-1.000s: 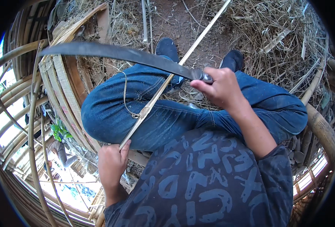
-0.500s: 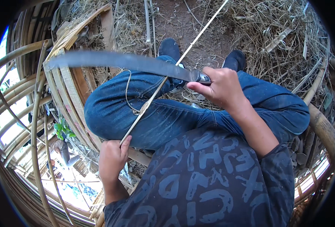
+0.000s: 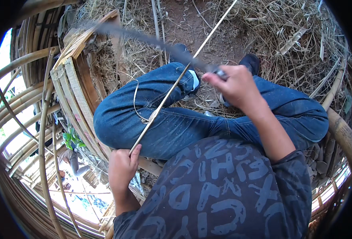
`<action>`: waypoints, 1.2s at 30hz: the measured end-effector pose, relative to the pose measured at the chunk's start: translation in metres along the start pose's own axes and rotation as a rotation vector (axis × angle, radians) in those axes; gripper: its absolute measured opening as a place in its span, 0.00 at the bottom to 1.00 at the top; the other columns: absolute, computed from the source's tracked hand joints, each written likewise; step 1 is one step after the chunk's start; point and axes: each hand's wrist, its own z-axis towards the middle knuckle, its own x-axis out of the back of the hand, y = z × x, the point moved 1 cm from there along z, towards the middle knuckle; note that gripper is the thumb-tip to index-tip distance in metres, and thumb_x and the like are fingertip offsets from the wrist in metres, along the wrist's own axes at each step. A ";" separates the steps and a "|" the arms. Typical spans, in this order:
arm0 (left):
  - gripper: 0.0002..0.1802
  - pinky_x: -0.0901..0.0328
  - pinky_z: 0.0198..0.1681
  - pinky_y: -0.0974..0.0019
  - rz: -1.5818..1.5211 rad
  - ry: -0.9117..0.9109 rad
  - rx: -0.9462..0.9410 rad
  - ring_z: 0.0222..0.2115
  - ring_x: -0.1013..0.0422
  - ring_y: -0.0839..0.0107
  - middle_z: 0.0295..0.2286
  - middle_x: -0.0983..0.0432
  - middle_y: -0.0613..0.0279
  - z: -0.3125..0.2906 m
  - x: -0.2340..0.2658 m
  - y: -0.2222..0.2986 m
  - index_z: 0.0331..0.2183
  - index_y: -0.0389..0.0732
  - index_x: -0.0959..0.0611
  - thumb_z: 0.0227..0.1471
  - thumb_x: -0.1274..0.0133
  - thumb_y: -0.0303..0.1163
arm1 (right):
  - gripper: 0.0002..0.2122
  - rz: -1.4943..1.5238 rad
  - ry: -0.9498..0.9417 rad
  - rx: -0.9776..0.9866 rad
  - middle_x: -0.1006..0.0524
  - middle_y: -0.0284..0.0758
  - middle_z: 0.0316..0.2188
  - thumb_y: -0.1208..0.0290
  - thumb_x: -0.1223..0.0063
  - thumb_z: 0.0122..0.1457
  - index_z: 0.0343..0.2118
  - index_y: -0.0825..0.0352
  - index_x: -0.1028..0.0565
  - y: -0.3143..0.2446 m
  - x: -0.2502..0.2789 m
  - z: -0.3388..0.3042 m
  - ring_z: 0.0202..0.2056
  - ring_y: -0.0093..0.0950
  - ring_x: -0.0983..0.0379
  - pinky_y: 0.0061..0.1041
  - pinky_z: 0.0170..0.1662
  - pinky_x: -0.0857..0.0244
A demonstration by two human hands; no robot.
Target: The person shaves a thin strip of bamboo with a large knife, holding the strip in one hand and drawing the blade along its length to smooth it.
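My left hand (image 3: 122, 165) is closed on the near end of a long, thin bamboo strip (image 3: 164, 100), thumb on top, beside my left knee. The strip slants across my left thigh and runs out past my feet to the far edge. A thin curled shaving (image 3: 135, 93) hangs from it, joined at a pale patch over the thigh. My right hand (image 3: 237, 85) grips the dark handle of a machete (image 3: 152, 40). Its long blade, smeared by motion, points to the far left and crosses the strip; I cannot tell whether they touch.
At my left stands a wooden crate (image 3: 70, 85) of pale boards. Bent bamboo poles (image 3: 42, 147) form a frame beyond it. Dry shavings (image 3: 279, 63) litter the dirt ground (image 3: 190, 30). A thick bamboo pole (image 3: 341, 131) lies at my right. Another person (image 3: 74, 161) shows small at lower left.
The machete's blade has swung, its tip moving away from me and to the right. My right hand has shifted slightly right. My left hand still holds the strip.
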 end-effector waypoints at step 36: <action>0.28 0.38 0.21 0.49 0.290 0.192 -0.108 0.16 0.32 0.42 0.12 0.32 0.41 -0.003 -0.014 -0.012 0.11 0.32 0.24 0.53 0.44 0.43 | 0.34 -0.328 0.155 0.181 0.26 0.43 0.14 0.28 0.50 0.42 0.15 0.65 0.27 0.101 0.004 0.017 0.23 0.44 0.24 0.40 0.26 0.31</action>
